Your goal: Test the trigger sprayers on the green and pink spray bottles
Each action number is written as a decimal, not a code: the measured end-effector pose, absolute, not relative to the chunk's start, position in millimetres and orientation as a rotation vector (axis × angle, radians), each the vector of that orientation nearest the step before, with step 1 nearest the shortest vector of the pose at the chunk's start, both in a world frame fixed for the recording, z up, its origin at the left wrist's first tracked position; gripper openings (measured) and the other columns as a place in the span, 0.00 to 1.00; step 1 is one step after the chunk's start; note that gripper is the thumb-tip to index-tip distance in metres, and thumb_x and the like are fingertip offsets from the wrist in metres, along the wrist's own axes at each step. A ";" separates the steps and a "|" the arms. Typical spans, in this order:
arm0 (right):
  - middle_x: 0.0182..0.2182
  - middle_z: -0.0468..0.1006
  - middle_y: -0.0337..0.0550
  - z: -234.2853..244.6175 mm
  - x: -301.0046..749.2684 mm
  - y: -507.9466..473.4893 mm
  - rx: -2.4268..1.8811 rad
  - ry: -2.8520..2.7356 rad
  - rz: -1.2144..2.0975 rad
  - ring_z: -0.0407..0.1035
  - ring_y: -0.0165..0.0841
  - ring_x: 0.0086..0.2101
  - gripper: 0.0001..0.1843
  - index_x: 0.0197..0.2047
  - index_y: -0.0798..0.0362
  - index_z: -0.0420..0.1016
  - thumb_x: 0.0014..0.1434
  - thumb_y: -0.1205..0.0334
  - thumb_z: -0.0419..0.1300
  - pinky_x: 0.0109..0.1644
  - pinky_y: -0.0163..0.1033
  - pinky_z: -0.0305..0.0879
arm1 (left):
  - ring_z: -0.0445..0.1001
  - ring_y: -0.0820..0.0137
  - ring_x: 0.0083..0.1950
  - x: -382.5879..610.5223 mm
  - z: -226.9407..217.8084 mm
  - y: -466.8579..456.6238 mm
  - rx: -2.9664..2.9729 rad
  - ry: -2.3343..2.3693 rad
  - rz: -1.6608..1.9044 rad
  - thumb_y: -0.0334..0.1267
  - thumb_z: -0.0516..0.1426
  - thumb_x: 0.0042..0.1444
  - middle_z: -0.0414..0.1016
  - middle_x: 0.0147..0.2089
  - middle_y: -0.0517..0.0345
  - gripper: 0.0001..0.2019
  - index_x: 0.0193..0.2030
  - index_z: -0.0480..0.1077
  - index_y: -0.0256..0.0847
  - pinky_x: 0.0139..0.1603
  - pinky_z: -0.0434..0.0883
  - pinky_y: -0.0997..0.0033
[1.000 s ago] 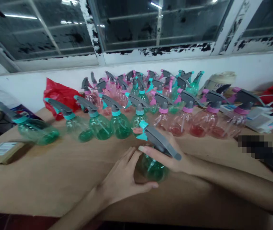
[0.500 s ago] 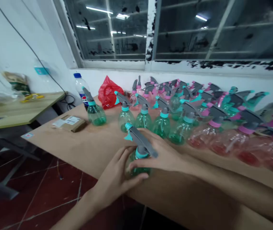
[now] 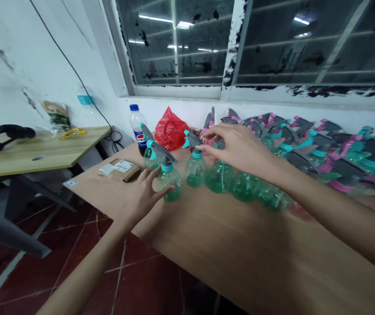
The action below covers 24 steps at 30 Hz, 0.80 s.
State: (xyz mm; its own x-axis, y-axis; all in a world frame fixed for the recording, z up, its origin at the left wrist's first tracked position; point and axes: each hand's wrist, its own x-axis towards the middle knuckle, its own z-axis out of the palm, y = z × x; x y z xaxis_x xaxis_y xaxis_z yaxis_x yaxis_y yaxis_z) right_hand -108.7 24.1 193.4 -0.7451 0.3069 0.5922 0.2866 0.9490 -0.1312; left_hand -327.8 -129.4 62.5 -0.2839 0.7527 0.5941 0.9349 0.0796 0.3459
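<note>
A clear green spray bottle (image 3: pixel 170 186) with a teal collar and grey trigger head stands upright at the left end of a front row. My left hand (image 3: pixel 141 197) curls round its left side, thumb across the front. My right hand (image 3: pixel 240 146) is apart from that bottle, thumb and fingers spread over the neighbouring bottles. Its fingertips are close to the head of the second spray bottle (image 3: pixel 196 171); whether they touch cannot be made out. The right hand partly covers the head of a third spray bottle (image 3: pixel 219 178).
Many pink and green spray bottles (image 3: pixel 319 148) crowd the right of the brown table (image 3: pixel 187 232). Another green spray bottle (image 3: pixel 151 157), a cola bottle (image 3: pixel 138 127), a red plastic bag (image 3: pixel 171 129) and a small cardboard box (image 3: pixel 120 169) are at the left. A side desk (image 3: pixel 43 153) stands beyond.
Both hands held the spray bottle near the table's front edge; it now stands at the row's left end. My right hand has let go and moved up. The view has shifted left.
</note>
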 end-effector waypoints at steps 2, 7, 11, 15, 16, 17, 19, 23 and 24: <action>0.41 0.79 0.52 193.1 -131.0 33.8 -0.508 -2.479 -0.034 0.71 0.44 0.43 0.20 0.45 0.59 0.76 0.60 0.51 0.57 0.45 0.46 0.61 | 0.73 0.60 0.48 -332.9 63.7 -119.4 -1.677 -2.103 -0.986 0.51 0.62 0.55 0.71 0.48 0.51 0.26 0.55 0.63 0.41 0.48 0.71 0.59; 0.34 0.81 0.54 179.7 -175.9 51.8 -0.722 -2.532 -0.174 0.72 0.47 0.39 0.25 0.45 0.60 0.77 0.60 0.46 0.54 0.51 0.54 0.51 | 0.73 0.57 0.48 -341.5 71.5 -103.1 -1.640 -2.128 -0.870 0.48 0.64 0.53 0.74 0.45 0.51 0.23 0.51 0.66 0.40 0.48 0.70 0.57; 0.29 0.80 0.52 171.8 -190.2 60.3 -0.707 -2.554 -0.195 0.71 0.45 0.35 0.19 0.35 0.59 0.79 0.60 0.52 0.55 0.50 0.54 0.48 | 0.71 0.54 0.51 -346.5 81.9 -97.1 -1.661 -2.132 -0.758 0.48 0.64 0.52 0.73 0.47 0.48 0.24 0.52 0.67 0.39 0.51 0.68 0.55; 0.28 0.79 0.49 172.9 -190.8 63.7 -0.689 -2.538 -0.206 0.70 0.41 0.32 0.16 0.34 0.57 0.79 0.60 0.56 0.54 0.51 0.54 0.47 | 0.72 0.54 0.48 -351.4 89.0 -91.3 -1.677 -2.143 -0.688 0.48 0.62 0.54 0.72 0.47 0.47 0.24 0.54 0.68 0.38 0.50 0.69 0.55; 0.27 0.79 0.48 174.1 -190.0 63.7 -0.687 -2.534 -0.204 0.70 0.41 0.32 0.16 0.33 0.56 0.79 0.60 0.56 0.53 0.51 0.54 0.48 | 0.72 0.55 0.48 -352.7 89.9 -89.6 -1.679 -2.146 -0.678 0.48 0.62 0.55 0.72 0.47 0.47 0.24 0.54 0.68 0.38 0.49 0.69 0.56; 0.26 0.78 0.47 175.6 -189.1 63.3 -0.686 -2.528 -0.203 0.70 0.40 0.31 0.17 0.34 0.56 0.79 0.60 0.55 0.53 0.51 0.54 0.48 | 0.72 0.55 0.47 -353.9 90.4 -87.8 -1.680 -2.147 -0.670 0.48 0.61 0.56 0.72 0.46 0.47 0.23 0.54 0.68 0.38 0.48 0.69 0.56; 0.25 0.78 0.47 178.5 -187.3 61.8 -0.680 -2.516 -0.195 0.70 0.40 0.30 0.17 0.35 0.56 0.79 0.59 0.55 0.53 0.51 0.54 0.49 | 0.72 0.54 0.48 -356.3 91.0 -84.3 -1.677 -2.150 -0.659 0.48 0.61 0.56 0.72 0.46 0.47 0.23 0.54 0.67 0.37 0.48 0.69 0.55; 0.24 0.76 0.46 181.9 -183.7 57.2 -0.633 -2.493 -0.148 0.70 0.39 0.29 0.16 0.35 0.57 0.79 0.58 0.57 0.52 0.48 0.53 0.53 | 0.72 0.53 0.49 -359.8 92.2 -79.5 -1.670 -2.151 -0.659 0.47 0.62 0.55 0.74 0.45 0.47 0.24 0.55 0.66 0.37 0.50 0.69 0.54; 0.24 0.76 0.46 182.1 -182.7 56.1 -0.618 -2.491 -0.136 0.70 0.39 0.29 0.16 0.34 0.58 0.79 0.58 0.57 0.52 0.47 0.52 0.54 | 0.72 0.53 0.49 -360.3 92.6 -78.7 -1.671 -2.150 -0.664 0.46 0.63 0.54 0.74 0.46 0.47 0.25 0.55 0.66 0.37 0.50 0.69 0.54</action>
